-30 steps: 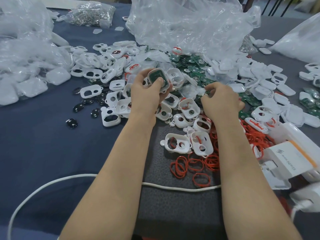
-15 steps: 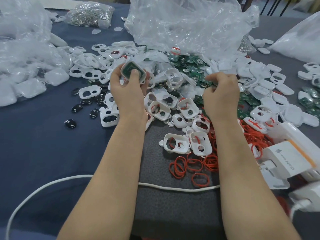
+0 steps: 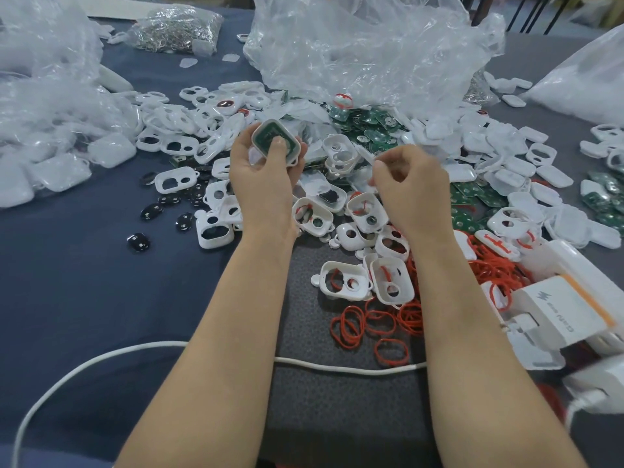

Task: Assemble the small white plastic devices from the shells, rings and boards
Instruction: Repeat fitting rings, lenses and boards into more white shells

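Head cam: L hand grips white shell, fingers round its edges, thumb pressing green board seated inside. Shell held up over parts pile, open side twd camera. R hand just beside, fingers curled, thumb + index close; can't tell if pinching anything. Below: loose shells, red rings on dark mat. Spare boards heaped by clear bag. White cable runs under forearms.

At one o'clock the right hand curls over whatever it pinches, if anything. At eleven, the left hand thumbs over part of the board in its shell.
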